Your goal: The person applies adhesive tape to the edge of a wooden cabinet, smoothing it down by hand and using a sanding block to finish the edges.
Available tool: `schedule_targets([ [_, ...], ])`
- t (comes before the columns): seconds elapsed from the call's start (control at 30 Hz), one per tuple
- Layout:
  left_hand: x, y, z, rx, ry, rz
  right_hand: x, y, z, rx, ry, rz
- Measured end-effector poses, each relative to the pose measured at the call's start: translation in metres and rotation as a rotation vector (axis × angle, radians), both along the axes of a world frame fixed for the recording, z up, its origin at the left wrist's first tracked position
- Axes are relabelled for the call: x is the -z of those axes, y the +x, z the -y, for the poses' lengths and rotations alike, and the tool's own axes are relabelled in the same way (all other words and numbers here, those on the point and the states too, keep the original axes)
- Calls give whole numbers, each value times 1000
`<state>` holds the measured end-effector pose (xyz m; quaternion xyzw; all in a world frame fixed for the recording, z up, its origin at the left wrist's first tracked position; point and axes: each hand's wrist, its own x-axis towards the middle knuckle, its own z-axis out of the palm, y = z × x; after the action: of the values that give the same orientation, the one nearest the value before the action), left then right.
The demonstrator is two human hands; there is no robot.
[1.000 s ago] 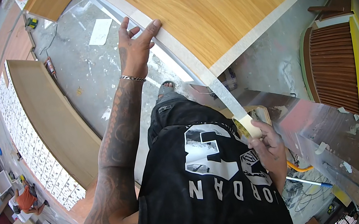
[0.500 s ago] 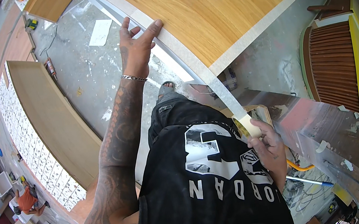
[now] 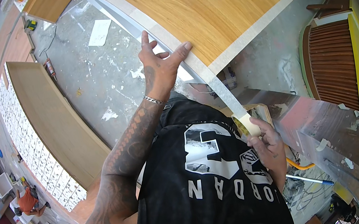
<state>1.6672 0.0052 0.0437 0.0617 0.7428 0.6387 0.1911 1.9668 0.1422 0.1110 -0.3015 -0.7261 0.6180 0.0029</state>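
A wood-grain panel (image 3: 214, 6) with pale masking tape (image 3: 162, 36) along its near edges lies in front of me. My left hand (image 3: 162, 65) is at the panel's left edge, thumb on the tape strip, index finger stretched out and the others partly bent. Close to my body, my right hand (image 3: 267, 142) grips a roll of masking tape (image 3: 252, 128). From that roll a taut strip (image 3: 225, 95) runs up past the panel's near corner to its taped edge. A white lower edge (image 3: 113, 16) shows under the panel's left side.
At left stands a long curved cabinet piece (image 3: 55, 118) with a patterned white side. A paper sheet (image 3: 100, 32) and a sealant tube (image 3: 50, 67) lie on the floor. A stained bench (image 3: 305, 124) is at right, beyond it a brown slatted piece (image 3: 331, 65). People work at far left.
My left hand has slid along the panel's left edge toward me and the near corner. My right hand and the tape roll have stayed almost where they were.
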Motion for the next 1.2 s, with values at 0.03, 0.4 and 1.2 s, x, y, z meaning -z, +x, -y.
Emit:
schedule_targets([
  [0.03,0,2,0,-2,-10,-1,0,0,0,-8,-5,12],
  [0.4,-3,28,-2,52,-80,-6,2,1,-3,-39,7,6],
  [1.2,1,64,-5,90,-158,-180,17,-1,-8,16,-158,20],
])
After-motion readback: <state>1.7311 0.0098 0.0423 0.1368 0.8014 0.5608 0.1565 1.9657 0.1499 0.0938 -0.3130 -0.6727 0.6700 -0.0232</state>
